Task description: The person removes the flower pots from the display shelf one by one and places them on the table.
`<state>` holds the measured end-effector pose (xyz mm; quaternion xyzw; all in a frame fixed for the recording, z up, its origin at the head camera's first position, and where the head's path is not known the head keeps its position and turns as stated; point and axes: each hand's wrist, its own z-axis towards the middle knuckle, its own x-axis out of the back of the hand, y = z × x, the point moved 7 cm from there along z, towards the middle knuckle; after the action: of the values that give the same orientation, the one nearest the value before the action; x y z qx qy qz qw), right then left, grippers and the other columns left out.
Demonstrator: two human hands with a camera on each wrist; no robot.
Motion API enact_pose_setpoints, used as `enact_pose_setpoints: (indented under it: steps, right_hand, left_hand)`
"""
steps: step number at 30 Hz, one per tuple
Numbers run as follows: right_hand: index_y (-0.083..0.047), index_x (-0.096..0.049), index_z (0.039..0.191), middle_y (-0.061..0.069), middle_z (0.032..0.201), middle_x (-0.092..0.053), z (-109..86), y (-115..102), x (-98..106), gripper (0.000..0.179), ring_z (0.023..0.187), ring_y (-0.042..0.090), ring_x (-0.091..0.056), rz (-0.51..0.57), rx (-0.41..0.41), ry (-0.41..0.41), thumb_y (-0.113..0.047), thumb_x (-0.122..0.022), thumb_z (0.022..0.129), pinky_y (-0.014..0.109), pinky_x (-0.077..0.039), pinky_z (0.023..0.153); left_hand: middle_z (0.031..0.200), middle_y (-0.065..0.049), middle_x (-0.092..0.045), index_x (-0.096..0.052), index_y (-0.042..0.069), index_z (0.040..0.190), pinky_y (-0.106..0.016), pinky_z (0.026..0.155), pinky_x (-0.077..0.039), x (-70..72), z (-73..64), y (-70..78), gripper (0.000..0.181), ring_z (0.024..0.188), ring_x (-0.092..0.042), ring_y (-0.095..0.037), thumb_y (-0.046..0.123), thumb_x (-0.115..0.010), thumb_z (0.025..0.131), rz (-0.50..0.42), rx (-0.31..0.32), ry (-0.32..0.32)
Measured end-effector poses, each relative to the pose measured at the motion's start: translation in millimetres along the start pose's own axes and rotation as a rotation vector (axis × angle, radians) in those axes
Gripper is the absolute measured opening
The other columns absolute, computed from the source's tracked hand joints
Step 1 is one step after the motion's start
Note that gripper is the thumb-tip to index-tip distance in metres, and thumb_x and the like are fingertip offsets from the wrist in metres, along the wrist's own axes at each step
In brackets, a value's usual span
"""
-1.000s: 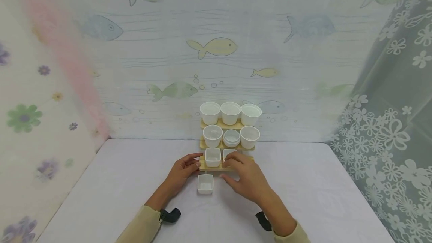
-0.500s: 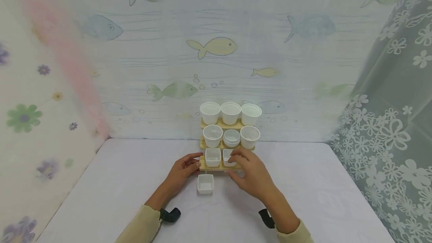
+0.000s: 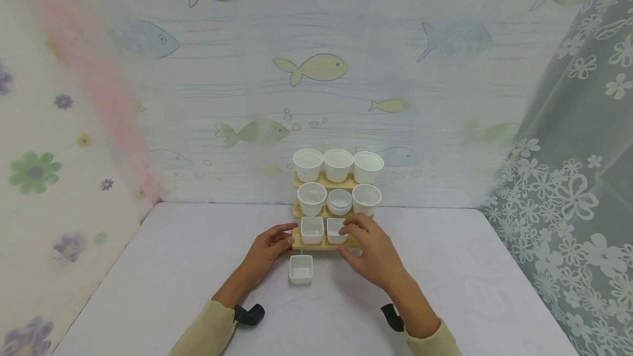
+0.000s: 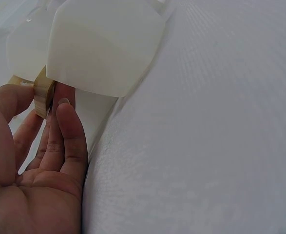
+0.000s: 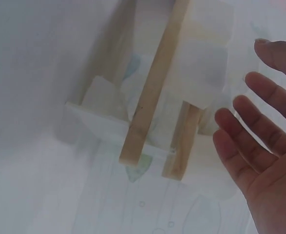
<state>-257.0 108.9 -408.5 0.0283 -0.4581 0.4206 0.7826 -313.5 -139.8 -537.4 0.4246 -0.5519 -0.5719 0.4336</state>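
left hand point(image 3: 269, 251): pinching the left end of the low shelf point(image 3: 318, 246), thumb on one side of the wood and fingers on the other; the forearm slants in from the near left.
right hand point(image 3: 373, 254): holding nothing, fingers loosely bent, a wide gap between thumb and forefinger; the forearm comes from the near right. the fingertips hang beside the right bowl point(image 3: 334, 233), and the right wrist view shows them clear of the rack; actual contact with the bowl i cannot tell from the head view.
steadying: the left pinch is probably best kept firm but light, bracing without lifting, since a tipped board could slide the bowls.
fingertip work: around the right bowl, a low approach from the right side seems wise, with the knuckles well below the cups on the shelf behind.
spacing: a square, even setting would probably want the right bowl judged against the left bowl point(image 3: 312, 231); both stand upright on the low shelf, a narrow gap between them.
loose bowl point(image 3: 301, 270): upright on the table point(image 3: 470, 279), just near of the shelf's left part; the left wrist should swing wide of it.
middle shelf point(image 3: 298, 211): a cup point(image 3: 311, 200) at left, small round bowls point(image 3: 339, 203) stacked in the centre, another cup point(image 3: 366, 202) at right.
top shelf point(image 3: 323, 182): three cups in a row, farthest away.
backdrop: a fish-print cloth point(image 3: 420, 87) beyond the table.
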Motion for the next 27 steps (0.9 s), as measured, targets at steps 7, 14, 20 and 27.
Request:
enact_pose_setpoints:
  steps: [7,14,20,27]
  right_hand:
    - [-0.009,-0.074,0.105,0.005,0.122,-0.064,-8.2,6,2,0.029,0.112,0.018,-0.064,0.018,-0.019,-0.007,-0.016,-0.093,0.083,0.039,-0.060,0.093]
    - [-0.008,-0.073,0.105,0.006,0.123,-0.063,-14.6,10,7,0.030,0.112,0.020,-0.065,0.048,-0.034,-0.005,-0.011,-0.092,0.082,0.039,-0.060,0.094]
    - [-0.006,-0.073,0.107,0.008,0.125,-0.063,-19.3,12,9,0.029,0.114,0.021,-0.065,0.083,-0.053,-0.021,-0.008,-0.091,0.083,0.040,-0.060,0.097]
    - [-0.007,-0.073,0.109,0.009,0.126,-0.062,-26.2,15,8,0.028,0.116,0.021,-0.065,0.105,-0.077,-0.041,-0.008,-0.089,0.086,0.040,-0.061,0.098]
  left_hand:
    - [0.128,-0.017,-0.067,-0.059,0.010,0.150,-0.031,0.091,-0.063,-7.0,-11.2,-1.0,0.046,0.110,-0.070,-0.022,0.020,-0.069,0.106,0.002,0.005,0.020]
    - [0.127,-0.017,-0.067,-0.059,0.010,0.149,-0.031,0.092,-0.063,-12.8,-20.5,-0.2,0.046,0.109,-0.070,-0.023,0.019,-0.070,0.105,-0.004,0.013,0.037]
    - [0.127,-0.017,-0.067,-0.059,0.010,0.149,-0.030,0.091,-0.063,-18.0,-27.9,1.1,0.046,0.109,-0.070,-0.022,0.019,-0.070,0.105,-0.003,0.018,0.054]
    - [0.128,-0.017,-0.067,-0.059,0.010,0.149,-0.031,0.092,-0.063,-24.7,-36.0,0.7,0.046,0.110,-0.070,-0.022,0.019,-0.069,0.105,-0.001,0.014,0.066]
